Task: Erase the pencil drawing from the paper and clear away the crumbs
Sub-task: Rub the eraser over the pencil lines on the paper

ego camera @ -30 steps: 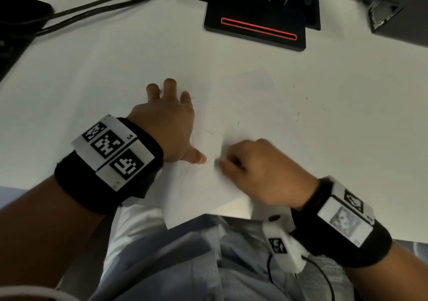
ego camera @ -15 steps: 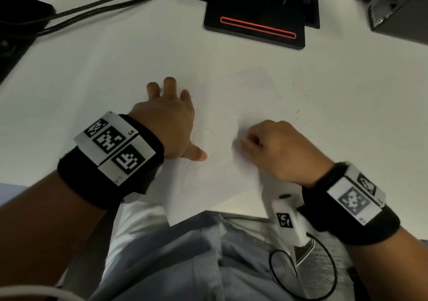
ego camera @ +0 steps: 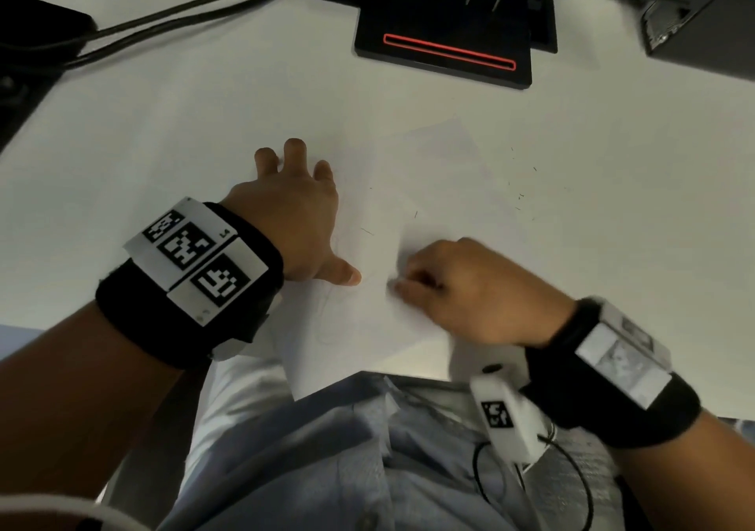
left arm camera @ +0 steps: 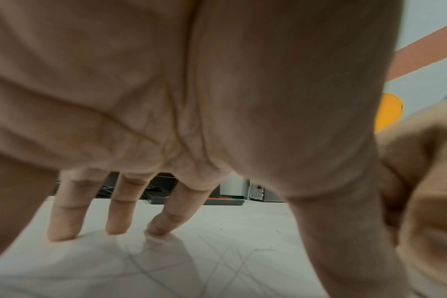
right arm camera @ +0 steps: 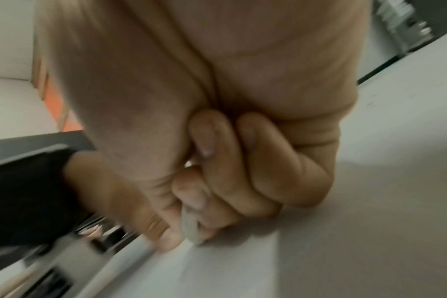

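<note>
A white sheet of paper (ego camera: 392,187) lies askew on the white desk, one corner hanging over the near edge. Faint pencil lines (left arm camera: 146,268) cross it under my left hand (ego camera: 294,212), which presses flat on the sheet's left part with fingers (left arm camera: 64,221) spread. My right hand (ego camera: 461,285) is curled, pinching a small greyish eraser (right arm camera: 190,227) between thumb and fingers, its tip down on the paper just right of my left thumb. Dark eraser crumbs (ego camera: 521,195) are scattered on the desk right of the sheet, with a few on the paper (ego camera: 367,231).
A black monitor base (ego camera: 445,40) with a red line stands at the back centre. Black cables (ego camera: 171,16) run along the back left. A dark box (ego camera: 702,12) sits at the back right. The desk's near edge (ego camera: 408,377) is right under my wrists.
My right hand went up and right across the paper, then came back down-left toward my left thumb, rubbing with the eraser. My left hand has stayed pressed in place.
</note>
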Motion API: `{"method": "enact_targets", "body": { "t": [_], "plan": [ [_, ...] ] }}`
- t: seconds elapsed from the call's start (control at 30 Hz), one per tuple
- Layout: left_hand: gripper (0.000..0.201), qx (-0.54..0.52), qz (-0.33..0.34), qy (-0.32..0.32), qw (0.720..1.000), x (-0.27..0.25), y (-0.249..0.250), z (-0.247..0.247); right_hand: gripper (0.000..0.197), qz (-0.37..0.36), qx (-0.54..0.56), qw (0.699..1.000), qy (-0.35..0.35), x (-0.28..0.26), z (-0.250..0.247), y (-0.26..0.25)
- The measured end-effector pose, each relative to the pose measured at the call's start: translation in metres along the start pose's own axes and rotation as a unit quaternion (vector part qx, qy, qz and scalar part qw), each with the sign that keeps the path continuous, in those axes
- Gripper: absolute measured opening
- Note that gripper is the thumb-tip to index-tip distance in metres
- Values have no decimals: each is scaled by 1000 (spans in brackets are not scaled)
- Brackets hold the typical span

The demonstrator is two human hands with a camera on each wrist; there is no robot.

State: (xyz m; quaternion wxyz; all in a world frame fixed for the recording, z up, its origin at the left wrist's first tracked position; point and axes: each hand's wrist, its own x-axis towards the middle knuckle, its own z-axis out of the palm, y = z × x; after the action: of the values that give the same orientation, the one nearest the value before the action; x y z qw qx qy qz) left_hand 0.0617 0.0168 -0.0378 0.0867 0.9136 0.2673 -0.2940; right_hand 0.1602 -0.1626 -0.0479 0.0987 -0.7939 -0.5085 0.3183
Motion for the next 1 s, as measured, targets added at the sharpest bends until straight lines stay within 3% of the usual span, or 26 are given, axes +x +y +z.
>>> {"method": "enact_targets", "body": {
  "t": [0.13, 0.23, 0.3, 0.4, 0.53, 0.6, 0.7, 0.83, 0.9, 1.0],
  "plan": [
    [126, 1, -2, -1, 1000, 0, 1, 0, 43, 21, 6, 998, 55, 9, -10, 9],
    [126, -3, -2, 0, 1000, 0, 1, 0, 41, -38, -7, 999, 6, -1, 5, -2],
    [126, -5, -3, 1, 1000, -1, 1, 0, 43, -32, -2, 999, -14, -4, -1, 3],
    [126, -6, -5, -1, 1000, 0, 1, 0, 43, 16, 4, 999, 28, 4, -14, 14],
    [126, -2, 0, -1, 1000, 1, 0, 1, 42, -51, -8, 999, 1, 0, 3, 1],
    [125, -5, 2, 2, 1000, 1, -1, 1, 44, -47, -1, 999, -14, -3, -1, 8],
    [123, -6, 0, 2, 1000, 0, -1, 0, 44, -8, -9, 1000, 24, 2, -14, 19],
    [124, -3, 1, 8, 1000, 1, 0, 1, 42, -57, -7, 998, -11, -1, 3, 7],
    [123, -5, 1, 9, 1000, 0, -1, 1, 44, -39, -5, 999, -23, -3, -2, 13],
    [124, 2, 1, 4, 1000, -1, -1, 0, 44, 31, -15, 999, 18, -3, -24, 27]
  ]
}}
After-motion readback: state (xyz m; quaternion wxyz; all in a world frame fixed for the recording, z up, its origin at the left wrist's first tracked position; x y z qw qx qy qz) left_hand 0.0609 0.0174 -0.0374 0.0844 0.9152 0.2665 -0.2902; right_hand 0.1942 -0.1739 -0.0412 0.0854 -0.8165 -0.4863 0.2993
